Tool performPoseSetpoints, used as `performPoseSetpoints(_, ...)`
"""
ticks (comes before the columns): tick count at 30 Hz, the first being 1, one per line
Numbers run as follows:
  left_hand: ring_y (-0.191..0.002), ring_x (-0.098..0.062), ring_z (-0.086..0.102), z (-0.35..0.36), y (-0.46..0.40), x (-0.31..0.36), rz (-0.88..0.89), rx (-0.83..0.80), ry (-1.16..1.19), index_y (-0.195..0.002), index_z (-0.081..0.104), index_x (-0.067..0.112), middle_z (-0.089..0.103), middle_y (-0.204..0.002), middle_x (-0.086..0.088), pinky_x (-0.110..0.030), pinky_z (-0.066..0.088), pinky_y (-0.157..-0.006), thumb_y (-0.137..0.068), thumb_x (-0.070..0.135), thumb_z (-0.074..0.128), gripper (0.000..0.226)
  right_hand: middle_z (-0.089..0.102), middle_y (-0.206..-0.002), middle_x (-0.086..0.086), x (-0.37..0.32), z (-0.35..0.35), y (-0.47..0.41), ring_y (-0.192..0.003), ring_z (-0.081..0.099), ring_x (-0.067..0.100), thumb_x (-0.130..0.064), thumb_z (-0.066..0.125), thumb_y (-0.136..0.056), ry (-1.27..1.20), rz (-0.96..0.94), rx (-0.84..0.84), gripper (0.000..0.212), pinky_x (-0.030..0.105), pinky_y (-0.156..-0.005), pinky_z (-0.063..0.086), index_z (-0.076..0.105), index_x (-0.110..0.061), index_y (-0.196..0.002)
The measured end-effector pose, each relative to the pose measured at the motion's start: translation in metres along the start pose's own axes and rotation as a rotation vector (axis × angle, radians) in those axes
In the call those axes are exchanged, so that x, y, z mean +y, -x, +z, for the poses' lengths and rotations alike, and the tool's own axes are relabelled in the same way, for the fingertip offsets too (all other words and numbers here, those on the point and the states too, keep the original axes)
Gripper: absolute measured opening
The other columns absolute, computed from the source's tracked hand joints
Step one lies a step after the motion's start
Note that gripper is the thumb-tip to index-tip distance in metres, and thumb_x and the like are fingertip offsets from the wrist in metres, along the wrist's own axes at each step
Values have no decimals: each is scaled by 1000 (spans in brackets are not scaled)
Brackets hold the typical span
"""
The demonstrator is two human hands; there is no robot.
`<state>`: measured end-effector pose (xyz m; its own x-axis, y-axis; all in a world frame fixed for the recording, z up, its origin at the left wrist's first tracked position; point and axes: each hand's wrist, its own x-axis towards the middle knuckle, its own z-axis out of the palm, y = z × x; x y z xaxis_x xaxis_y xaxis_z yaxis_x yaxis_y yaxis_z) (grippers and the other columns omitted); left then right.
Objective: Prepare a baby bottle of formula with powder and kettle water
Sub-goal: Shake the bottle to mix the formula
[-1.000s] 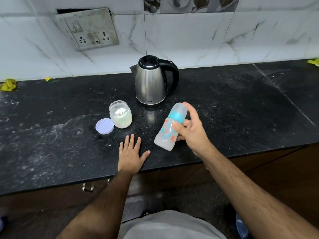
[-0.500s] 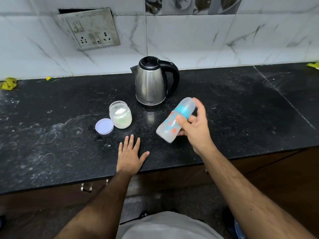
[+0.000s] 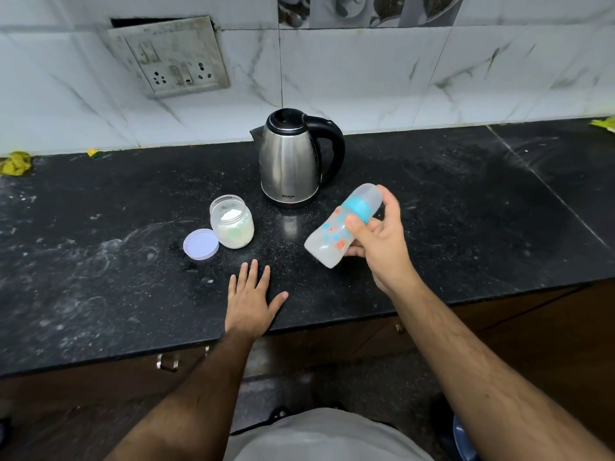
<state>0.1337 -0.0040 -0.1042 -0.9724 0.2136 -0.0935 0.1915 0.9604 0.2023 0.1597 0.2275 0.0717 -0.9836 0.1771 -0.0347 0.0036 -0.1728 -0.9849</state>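
My right hand (image 3: 379, 241) grips a baby bottle (image 3: 336, 234) with a blue collar and a clear cap, held tilted above the black counter, cap end up to the right. Its body looks cloudy white with orange and blue prints. My left hand (image 3: 249, 297) lies flat on the counter, fingers spread, holding nothing. An open jar of white powder (image 3: 232, 221) stands left of the bottle, with its lilac lid (image 3: 201, 244) lying beside it. A steel kettle (image 3: 293, 161) with a black handle stands behind, lid shut.
The black stone counter (image 3: 466, 211) runs across the view, its front edge near my body. A socket plate (image 3: 173, 54) hangs on the tiled wall. Yellow scraps (image 3: 15, 163) lie at the far left, and a yellow-green thing (image 3: 605, 124) at the far right.
My right hand has swung the bottle up and to the right, tilting it further over. My left hand has stayed flat on the counter.
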Motion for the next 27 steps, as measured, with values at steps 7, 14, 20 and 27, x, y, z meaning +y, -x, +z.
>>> performPoseSetpoints(7, -154, -23, -4, -1, 0, 0, 4, -6, -4, -157, 18, 22, 6, -167, -6, -44, -1, -124, -83, 77, 4, 93, 67, -118, 18, -4, 0, -3, -95, 73, 28, -20, 67, -89, -16, -27, 34, 76, 37, -63, 60, 22, -26, -150)
performPoseSetpoints(14, -154, -24, -2, 0, 0, 0, 9, 8, 18, -157, 20, 22, 8, -167, -6, -45, 0, -124, -82, 77, 4, 94, 69, -115, 16, -1, 0, -1, -94, 73, 28, -10, 64, -95, 20, -25, -5, 71, 37, -62, 59, 22, -25, -151)
performPoseSetpoints(20, -154, -24, -2, -1, 0, 0, 5, 5, 12, -157, 20, 22, 8, -167, -7, -45, 0, -124, -82, 77, 4, 94, 68, -117, 18, 2, 3, 3, -95, 73, 27, -9, 63, -95, 33, 4, -10, 73, 34, -63, 59, 20, -26, -152)
performPoseSetpoints(27, -154, -23, -4, -3, 0, 0, 1, -6, 7, -157, 18, 23, 6, -167, -6, -44, 0, -124, -83, 77, 6, 93, 70, -111, 12, 0, 0, 6, -91, 73, 23, -8, 63, -93, 90, -1, -77, 74, 40, -66, 60, 21, -28, -150)
